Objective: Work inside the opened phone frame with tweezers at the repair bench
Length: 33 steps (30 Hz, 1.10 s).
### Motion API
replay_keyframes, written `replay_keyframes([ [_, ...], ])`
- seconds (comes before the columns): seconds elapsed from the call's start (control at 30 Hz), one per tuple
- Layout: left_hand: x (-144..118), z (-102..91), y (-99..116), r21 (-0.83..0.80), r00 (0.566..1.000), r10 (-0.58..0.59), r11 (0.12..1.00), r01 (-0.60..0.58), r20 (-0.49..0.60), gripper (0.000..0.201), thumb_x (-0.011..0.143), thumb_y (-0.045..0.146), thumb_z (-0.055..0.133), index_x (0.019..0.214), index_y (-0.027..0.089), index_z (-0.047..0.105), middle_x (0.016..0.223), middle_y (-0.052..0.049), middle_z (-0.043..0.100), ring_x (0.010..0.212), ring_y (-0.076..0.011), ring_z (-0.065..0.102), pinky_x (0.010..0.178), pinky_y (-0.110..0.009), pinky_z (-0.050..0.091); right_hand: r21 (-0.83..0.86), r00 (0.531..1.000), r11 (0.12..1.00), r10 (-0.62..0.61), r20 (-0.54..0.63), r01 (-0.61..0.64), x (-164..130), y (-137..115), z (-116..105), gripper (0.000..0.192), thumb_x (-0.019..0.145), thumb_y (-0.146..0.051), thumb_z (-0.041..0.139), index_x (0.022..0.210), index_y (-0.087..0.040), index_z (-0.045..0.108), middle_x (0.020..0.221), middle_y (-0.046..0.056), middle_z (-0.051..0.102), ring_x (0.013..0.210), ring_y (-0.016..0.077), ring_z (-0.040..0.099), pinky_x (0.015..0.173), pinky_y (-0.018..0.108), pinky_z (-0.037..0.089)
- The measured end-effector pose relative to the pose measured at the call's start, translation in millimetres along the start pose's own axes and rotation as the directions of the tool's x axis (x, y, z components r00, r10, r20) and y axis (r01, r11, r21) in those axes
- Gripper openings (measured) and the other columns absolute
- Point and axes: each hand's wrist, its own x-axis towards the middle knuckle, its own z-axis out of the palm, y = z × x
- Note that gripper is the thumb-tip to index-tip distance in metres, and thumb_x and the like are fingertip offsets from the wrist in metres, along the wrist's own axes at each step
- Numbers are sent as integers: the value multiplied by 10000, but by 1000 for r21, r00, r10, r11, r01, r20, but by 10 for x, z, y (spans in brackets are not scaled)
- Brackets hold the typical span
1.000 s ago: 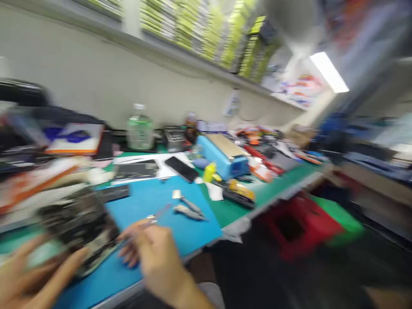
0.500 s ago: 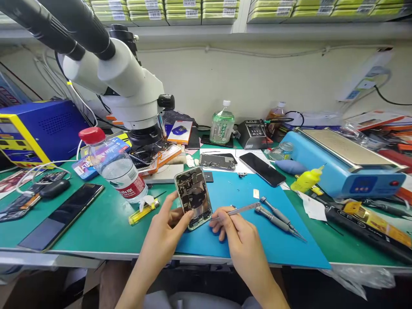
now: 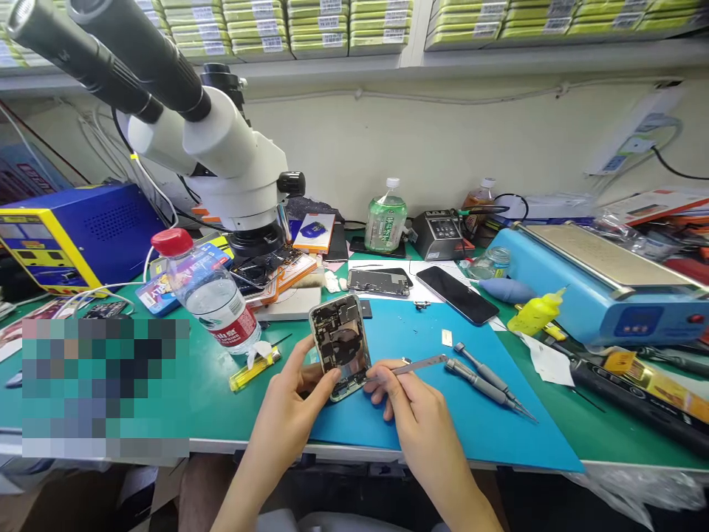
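An opened phone point(image 3: 343, 332), its inner boards and connectors bare, is held tilted up above the blue mat point(image 3: 399, 325) by my left hand point(image 3: 299, 391). The thumb presses the lower left edge and the fingers lie behind. My right hand point(image 3: 404, 391) pinches metal tweezers point(image 3: 424, 365); their tip end meets the phone's lower right edge, partly hidden by my fingers. Two grey screwdrivers point(image 3: 481, 382) rest on the mat to the right. A small pale card-like piece point(image 3: 447, 338) lies above them.
A water bottle point(image 3: 221, 310) and a yellow lighter point(image 3: 255, 369) stand and lie left of my hands. The microscope point(image 3: 233, 162) rises behind them. Further back are a phone screen part point(image 3: 378, 281) and a black phone point(image 3: 457, 294). A blue heating machine point(image 3: 603, 295) sits at right.
The whole view has shifted slightly, so things appear a little lower and further right. Both hands keep their hold on the phone and tweezers. A blurred patch now covers the lower left.
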Motion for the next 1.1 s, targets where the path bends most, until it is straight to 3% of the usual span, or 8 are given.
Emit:
replay_keyframes([
  [0.17,2,1,-49,-46,1000,19,999,-18,23,625,989,534,705,1514,286,473,1099,-21,846,984,-201,752,871,-283,517,-9,1000,1000,-6,19,6,1,-4,8,464,1092,-547,470,956,-210,759,910,56,762,676,172,623,640,288,534],
  [0.57,-12,11,-28,-64,999,51,997,-50,13,592,974,506,728,1471,253,529,1140,-56,852,1017,-208,771,884,-258,554,-16,1000,1000,-4,-6,4,29,9,7,481,1104,-537,425,960,-205,740,841,60,738,640,181,609,623,301,514],
  [0.8,-1,3,-53,-58,999,38,998,-38,13,613,959,523,741,1478,259,548,1032,-35,853,1001,-225,767,844,-264,558,-7,999,1000,-2,51,2,47,-10,-6,453,1096,-521,460,968,-215,768,896,57,773,644,182,603,641,314,498],
  [0.9,4,11,-30,-67,999,36,997,-35,5,603,955,524,743,1465,262,559,1081,-46,849,968,-220,757,819,-267,553,-15,1000,1000,7,19,-7,30,-8,13,461,1102,-515,441,934,-219,752,851,61,760,645,192,597,651,330,477],
  [1.1,-16,18,34,-85,1000,-1,996,2,16,642,961,530,731,1484,232,507,904,-9,793,969,-221,722,851,-284,513,51,998,998,28,-61,-25,9,7,50,472,1069,-594,490,924,-213,729,822,84,738,670,209,613,678,352,499],
])
